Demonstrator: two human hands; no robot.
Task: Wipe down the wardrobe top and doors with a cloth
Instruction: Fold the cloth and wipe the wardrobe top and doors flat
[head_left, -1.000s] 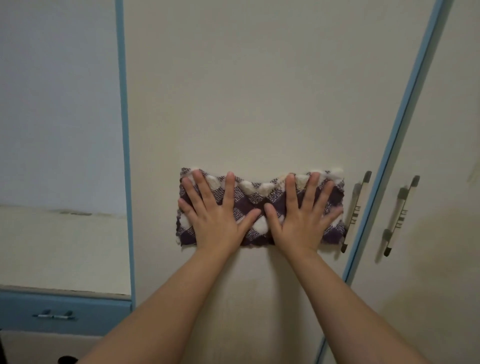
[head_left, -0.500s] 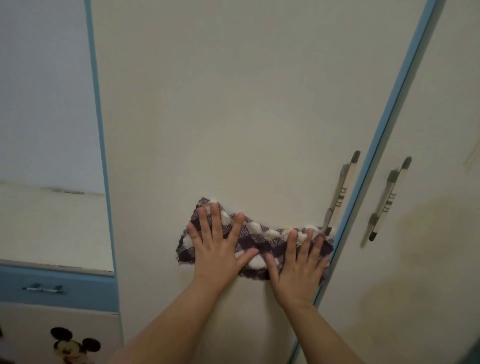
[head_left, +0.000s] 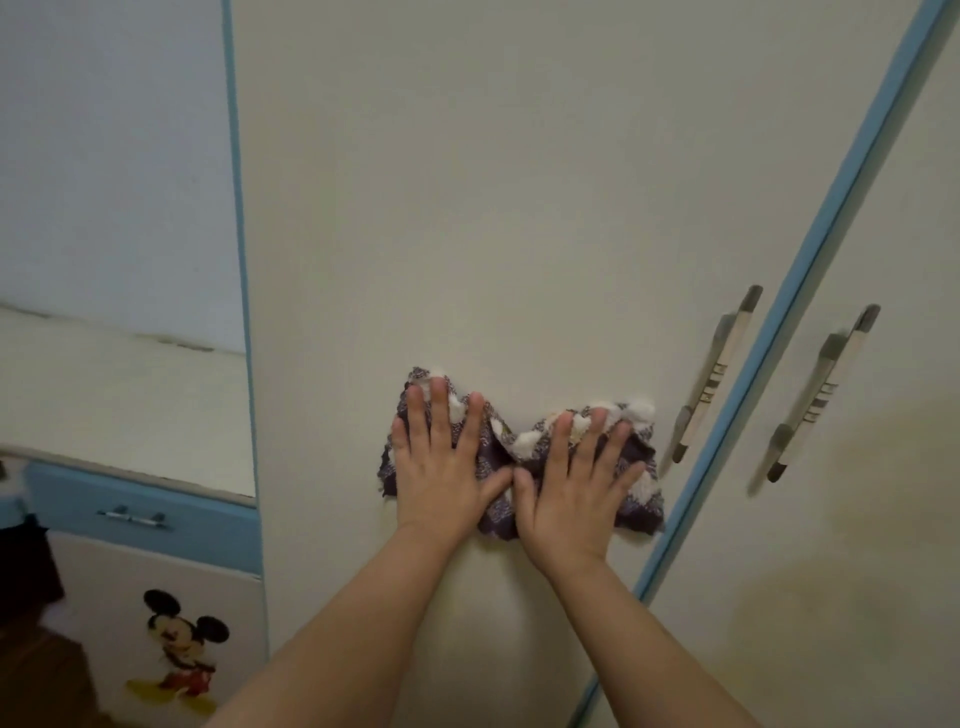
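Your left hand (head_left: 441, 462) and right hand (head_left: 576, 483), fingers straight, press the bunched cloth (head_left: 498, 452) flat against the wardrobe door (head_left: 493, 208), left of its handle (head_left: 714, 374).

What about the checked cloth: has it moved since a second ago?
Yes, downward: the cloth was level with the left door handle; now its lower edge lies below the handle's bottom end.

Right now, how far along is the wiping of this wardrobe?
Done: nothing shows for certain; the left door looks plain above the cloth. In hand: the left hand and right hand press the cloth flat on that door, beside its handle. Left: the right door has yellowish marks, and the wardrobe top is out of view.
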